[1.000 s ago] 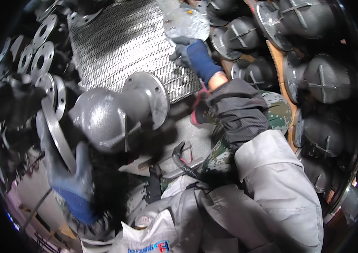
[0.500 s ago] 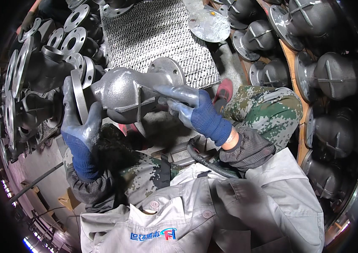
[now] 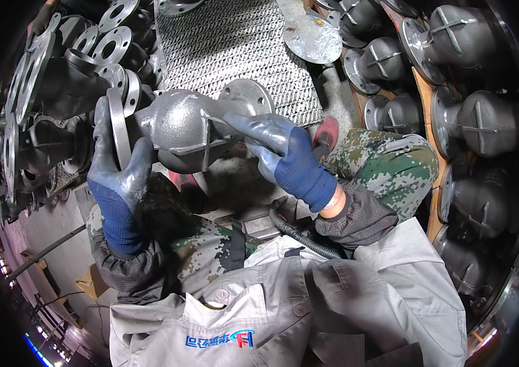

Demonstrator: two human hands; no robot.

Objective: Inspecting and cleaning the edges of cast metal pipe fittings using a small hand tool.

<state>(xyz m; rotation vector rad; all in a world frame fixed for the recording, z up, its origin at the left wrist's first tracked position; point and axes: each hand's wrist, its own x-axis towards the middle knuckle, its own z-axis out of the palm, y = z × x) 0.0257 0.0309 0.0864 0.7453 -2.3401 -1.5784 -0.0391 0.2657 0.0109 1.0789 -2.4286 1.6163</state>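
Note:
A grey cast-metal valve body (image 3: 180,119) with a rounded belly, a raised rib and flanged ends is held up in front of me. My left hand (image 3: 118,186), in a blue and grey coated glove, is closed around the rim of its left flange (image 3: 118,128), thumb on the near side. On the casting's right side, below the far flange (image 3: 247,96) with its bolt holes, rests my right hand (image 3: 287,150), gloved alike. Its forefinger lies along the surface beside the rib; the other fingers curl under and are partly hidden.
Several similar flanged castings (image 3: 70,92) are piled at left. More castings (image 3: 485,122) stand in rows on wooden boards (image 3: 426,104) at right. A ridged metal plate (image 3: 222,52) lies beyond the valve body, beside a round metal disc (image 3: 312,38). A dark hose (image 3: 302,235) runs near my lap.
The view has shifted slightly, and the surroundings sit a little differently in it. Both hands keep their hold on the valve body, which is nearly where it was.

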